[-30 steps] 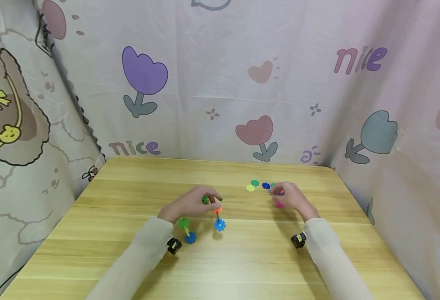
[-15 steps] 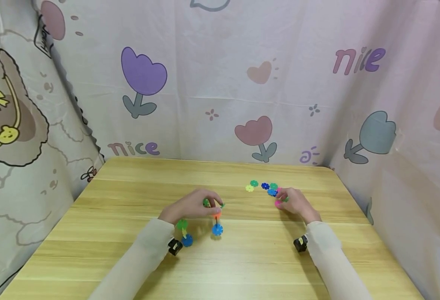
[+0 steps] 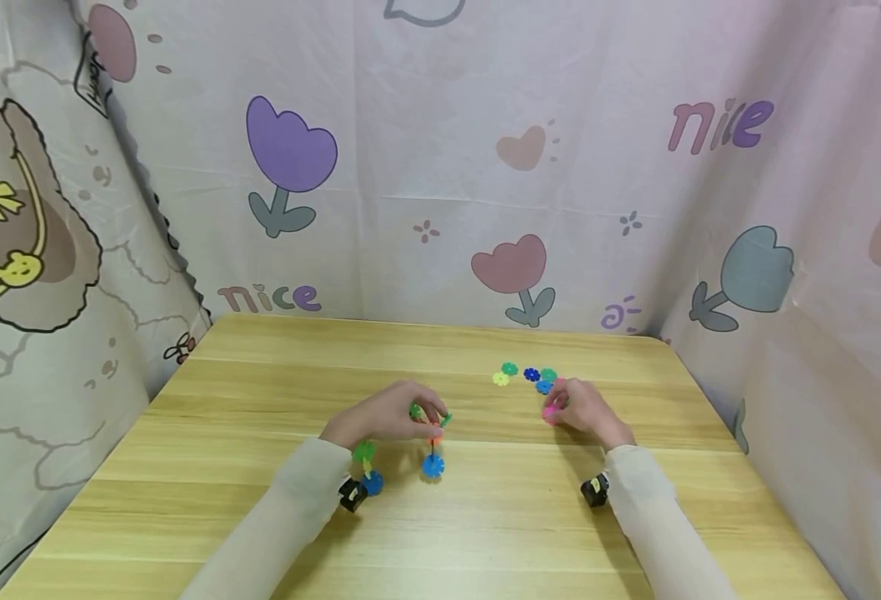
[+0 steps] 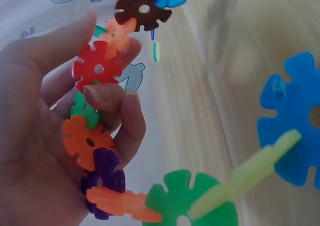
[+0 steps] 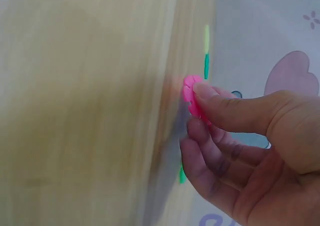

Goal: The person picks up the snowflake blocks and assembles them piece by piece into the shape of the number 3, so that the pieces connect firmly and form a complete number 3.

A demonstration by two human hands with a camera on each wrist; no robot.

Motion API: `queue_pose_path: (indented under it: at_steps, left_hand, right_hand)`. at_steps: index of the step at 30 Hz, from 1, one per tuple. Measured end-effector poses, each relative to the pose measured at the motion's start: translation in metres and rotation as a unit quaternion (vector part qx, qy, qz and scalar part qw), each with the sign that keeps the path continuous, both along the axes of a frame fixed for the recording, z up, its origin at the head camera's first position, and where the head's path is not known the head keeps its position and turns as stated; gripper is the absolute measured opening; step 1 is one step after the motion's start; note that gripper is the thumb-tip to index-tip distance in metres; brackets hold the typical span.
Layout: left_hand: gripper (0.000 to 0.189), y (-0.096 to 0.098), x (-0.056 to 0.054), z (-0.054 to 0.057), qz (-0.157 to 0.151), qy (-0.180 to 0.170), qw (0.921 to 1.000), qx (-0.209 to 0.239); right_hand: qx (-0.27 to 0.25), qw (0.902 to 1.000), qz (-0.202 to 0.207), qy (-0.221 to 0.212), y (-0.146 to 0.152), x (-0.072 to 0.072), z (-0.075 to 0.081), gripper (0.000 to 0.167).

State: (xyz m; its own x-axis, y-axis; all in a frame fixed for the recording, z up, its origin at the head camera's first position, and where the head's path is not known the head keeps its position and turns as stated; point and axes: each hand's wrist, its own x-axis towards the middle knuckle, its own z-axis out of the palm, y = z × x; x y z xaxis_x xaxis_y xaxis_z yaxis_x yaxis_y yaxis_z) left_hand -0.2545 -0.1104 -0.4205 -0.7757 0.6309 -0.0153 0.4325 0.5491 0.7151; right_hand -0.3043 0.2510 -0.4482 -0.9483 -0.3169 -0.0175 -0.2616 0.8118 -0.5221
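My left hand (image 3: 391, 414) holds a chain of interlocked plastic snowflake discs, its fingers curled about the middle. In the left wrist view a red disc (image 4: 97, 65), an orange disc (image 4: 86, 141) and a purple disc (image 4: 102, 181) lie along the palm. The chain's two ends hang below the hand, with a blue disc (image 3: 432, 466) on one and another blue disc (image 3: 372, 482) on the other. Over to the right, my right hand (image 3: 590, 412) pinches a pink snowflake disc (image 5: 195, 98) between thumb and fingers, just above the table. Part of the pink disc is hidden by the thumb.
Loose discs lie on the wooden table (image 3: 485, 517) beyond the right hand: a yellow disc (image 3: 500, 379), a green disc (image 3: 510, 368), a dark blue disc (image 3: 532, 375) and others. Some are partly covered by that hand. A patterned curtain (image 3: 410, 167) closes off the back and sides.
My right hand has shifted along the loose discs and now pinches the pink disc, which has moved slightly left and nearer. The left hand keeps its chain, which has sunk a little.
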Motion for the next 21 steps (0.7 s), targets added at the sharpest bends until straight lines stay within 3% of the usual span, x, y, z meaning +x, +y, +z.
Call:
queue_pose_path:
  at_steps: [5, 10, 21]
  left_hand:
    - [0.024, 0.001, 0.001, 0.000, 0.004, 0.006, 1.0000, -0.006]
    - [0.024, 0.003, 0.001, 0.001, 0.010, 0.006, 0.9999, -0.009]
    - [0.027, 0.007, 0.001, 0.001, 0.009, 0.010, 0.9998, -0.015]
  right_hand:
    - [-0.038, 0.9990, -0.001, -0.021, -0.010, 0.001, 0.006, 0.009]
    - [-0.077, 0.9964, 0.034, -0.008, -0.027, 0.004, 0.017, 0.010]
    - [-0.171, 0.9805, 0.096, -0.017, -0.065, 0.020, 0.043, 0.012]
